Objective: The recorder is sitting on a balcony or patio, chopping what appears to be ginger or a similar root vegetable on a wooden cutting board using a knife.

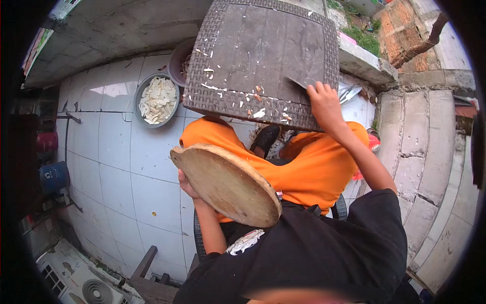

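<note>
With my left hand point(187, 185) I hold a round wooden cutting board point(231, 186) by its edge, tilted above my lap. My right hand point(325, 104) grips a knife point(297, 82) at the near right part of a dark wicker-patterned table point(265, 45); its handle is hidden in my fist and part of the blade shows over the tabletop. White and brown scraps point(259, 113) lie scattered along the table's near edge. On the tiled floor left of the table stands a grey bowl point(137, 108) filled with pale, sliced pieces point(157, 99).
A brownish tub point(176, 60) stands behind the bowl, partly under the table's left side. Metal blades point(349, 94) show beyond the table's right edge. A low block wall point(398, 129) runs along the right, and a dark wooden piece of furniture point(146, 266) is at lower left.
</note>
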